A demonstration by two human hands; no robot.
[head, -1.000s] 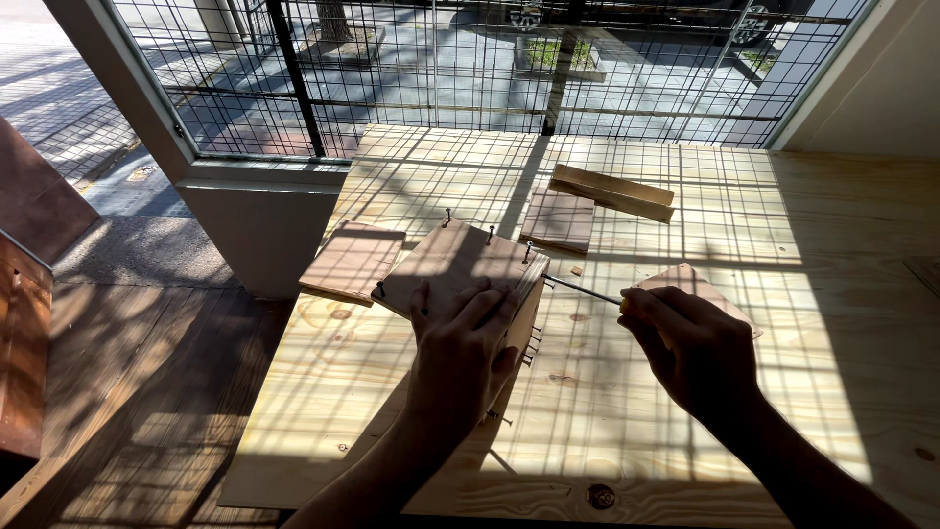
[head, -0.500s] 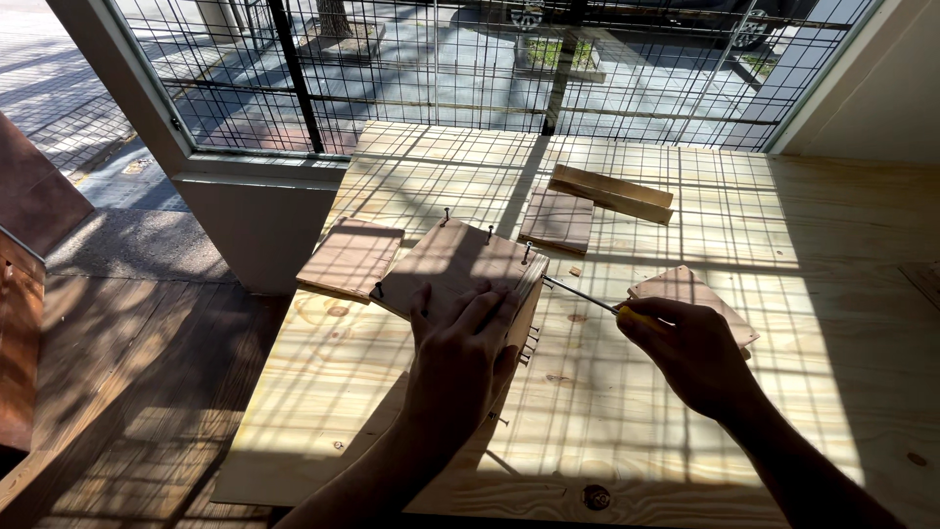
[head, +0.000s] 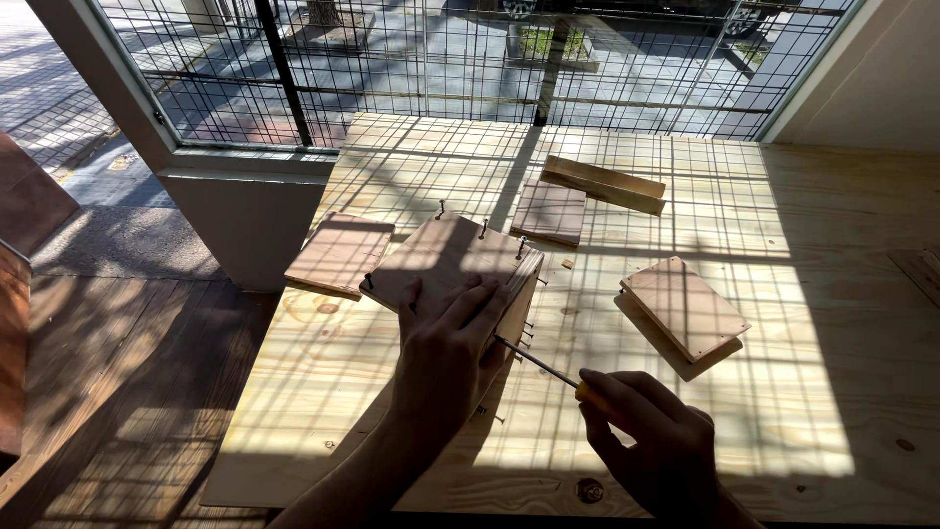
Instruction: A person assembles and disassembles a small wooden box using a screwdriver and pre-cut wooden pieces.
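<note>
My left hand (head: 446, 358) presses flat on a tilted wooden assembly (head: 446, 260) of plywood panels with several screws sticking out of its top face and right edge. My right hand (head: 651, 446) grips a yellow-handled screwdriver (head: 539, 364), whose thin shaft points up-left and meets the assembly's right side near my left fingertips. Both stand on a pale wooden tabletop (head: 783, 392) striped with grid shadows.
Loose plywood pieces lie around: one panel (head: 341, 253) at the left edge, one square piece (head: 550, 211) behind, a long strip (head: 605, 184) farther back, and a propped panel with corner screws (head: 685, 309) to the right. A wire mesh window (head: 441, 59) stands beyond the table.
My right hand has dropped lower and nearer to me with the screwdriver, and the tip has moved from above the assembly's right corner down to its side. My left hand still holds the assembly.
</note>
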